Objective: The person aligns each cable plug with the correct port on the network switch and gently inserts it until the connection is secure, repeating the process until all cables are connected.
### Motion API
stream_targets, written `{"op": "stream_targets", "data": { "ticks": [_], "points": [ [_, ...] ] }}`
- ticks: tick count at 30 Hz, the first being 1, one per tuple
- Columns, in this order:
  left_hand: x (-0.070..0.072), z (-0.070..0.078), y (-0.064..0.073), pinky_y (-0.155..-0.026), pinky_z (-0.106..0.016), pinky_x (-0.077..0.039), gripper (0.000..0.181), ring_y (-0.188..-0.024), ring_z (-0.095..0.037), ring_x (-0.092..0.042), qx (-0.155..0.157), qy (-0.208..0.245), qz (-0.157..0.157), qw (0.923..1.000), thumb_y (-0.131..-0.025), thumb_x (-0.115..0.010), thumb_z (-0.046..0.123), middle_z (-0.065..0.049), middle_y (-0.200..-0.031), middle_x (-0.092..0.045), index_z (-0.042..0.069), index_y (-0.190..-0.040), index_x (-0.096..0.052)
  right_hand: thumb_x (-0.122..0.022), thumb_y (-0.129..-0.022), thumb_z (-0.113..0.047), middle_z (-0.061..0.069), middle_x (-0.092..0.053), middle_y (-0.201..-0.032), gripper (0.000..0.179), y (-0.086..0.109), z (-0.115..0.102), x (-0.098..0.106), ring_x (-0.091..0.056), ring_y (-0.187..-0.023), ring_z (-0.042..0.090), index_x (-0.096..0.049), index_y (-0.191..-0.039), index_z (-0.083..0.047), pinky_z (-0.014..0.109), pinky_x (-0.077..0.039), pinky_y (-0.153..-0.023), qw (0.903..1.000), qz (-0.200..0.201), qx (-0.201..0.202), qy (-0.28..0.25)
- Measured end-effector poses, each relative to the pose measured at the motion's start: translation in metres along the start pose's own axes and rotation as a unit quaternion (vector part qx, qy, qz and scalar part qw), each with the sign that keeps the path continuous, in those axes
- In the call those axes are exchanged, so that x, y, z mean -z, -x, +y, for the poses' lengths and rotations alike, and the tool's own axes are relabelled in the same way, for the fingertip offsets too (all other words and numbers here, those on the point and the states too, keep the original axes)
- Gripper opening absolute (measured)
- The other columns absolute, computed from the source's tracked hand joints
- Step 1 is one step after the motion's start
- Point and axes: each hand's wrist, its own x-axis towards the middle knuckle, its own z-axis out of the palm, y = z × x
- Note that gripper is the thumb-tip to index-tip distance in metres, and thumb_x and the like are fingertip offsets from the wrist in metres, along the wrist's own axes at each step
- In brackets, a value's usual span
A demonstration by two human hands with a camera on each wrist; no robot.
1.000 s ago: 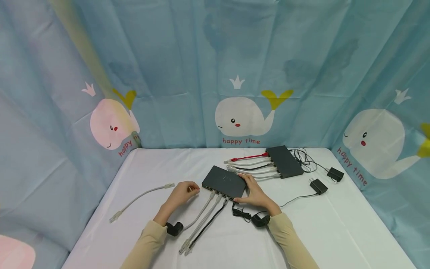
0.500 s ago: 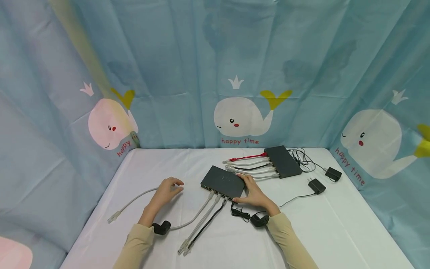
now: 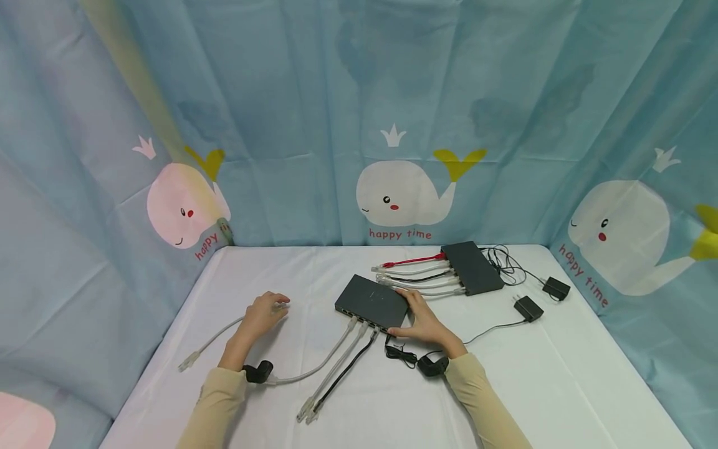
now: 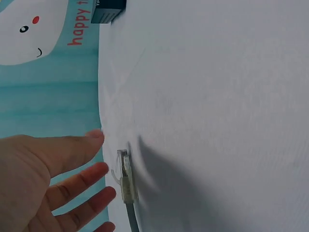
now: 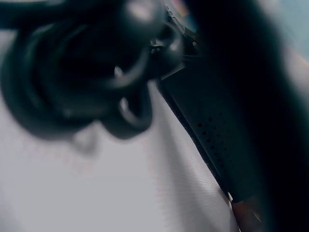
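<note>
A loose grey network cable (image 3: 215, 337) lies on the left of the table. My left hand (image 3: 259, 317) is over its far end in the head view. In the left wrist view the fingers (image 4: 79, 183) are apart, beside the clear plug (image 4: 126, 179), with no grip on it visible. Near mid-table is a black network switch (image 3: 371, 302), with two grey cables (image 3: 335, 374) and a black cable (image 3: 344, 377) in its front ports. My right hand (image 3: 424, 321) holds the switch's right end, thumb at the front edge and fingers at the back. The right wrist view is mostly dark and blurred.
A second black switch (image 3: 473, 268) stands at the back right with a red cable (image 3: 415, 260) and several others plugged in. Two power adapters (image 3: 528, 308) lie right of it. A bundled black cord (image 3: 400, 354) lies before my right hand. A blue curtain (image 3: 291, 125) hangs behind the table.
My left hand has moved left, away from the nearer switch, to the far end of the loose grey cable. My right hand has stayed on the switch.
</note>
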Motion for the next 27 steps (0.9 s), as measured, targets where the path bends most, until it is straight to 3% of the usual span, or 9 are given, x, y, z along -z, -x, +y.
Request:
{"op": "stream_targets", "data": {
  "ticks": [7, 14, 27],
  "points": [
    [0.007, -0.011, -0.002, -0.085, -0.059, -0.039, 0.028, -0.106, -0.046, -0.048, 0.004, 0.013, -0.001, 0.9999, -0.089, -0.061, 0.012, -0.026, -0.118, -0.053, 0.001, -0.115, -0.062, -0.076, -0.068, -0.053, 0.012, -0.035, -0.131, 0.099, -0.001, -0.001, 0.001, -0.041, -0.122, 0.032, -0.028, -0.146, -0.014, 0.055, -0.036, -0.097, 1.0, 0.0, 0.003, -0.001],
    [0.008, -0.024, -0.003, -0.082, -0.053, -0.043, 0.026, -0.095, -0.038, -0.054, 0.012, 0.0, 0.003, 0.9999, -0.088, -0.062, 0.011, -0.021, -0.104, -0.059, 0.0, -0.111, -0.062, -0.076, -0.068, -0.053, 0.011, -0.035, -0.13, 0.099, -0.001, 0.0, 0.001, -0.041, -0.121, 0.03, -0.028, -0.146, -0.014, 0.054, -0.036, -0.097, 1.0, -0.002, 0.002, -0.002],
    [0.007, -0.032, -0.007, -0.068, -0.042, -0.046, 0.015, -0.075, -0.024, -0.056, -0.003, -0.007, -0.009, 0.9999, -0.086, -0.064, 0.01, -0.013, -0.085, -0.061, -0.001, -0.097, -0.065, -0.077, -0.067, -0.052, 0.01, -0.036, -0.128, 0.1, 0.001, 0.0, 0.0, -0.042, -0.119, 0.029, -0.029, -0.146, -0.014, 0.054, -0.037, -0.095, 1.0, 0.003, 0.007, -0.005]
  ]
}}
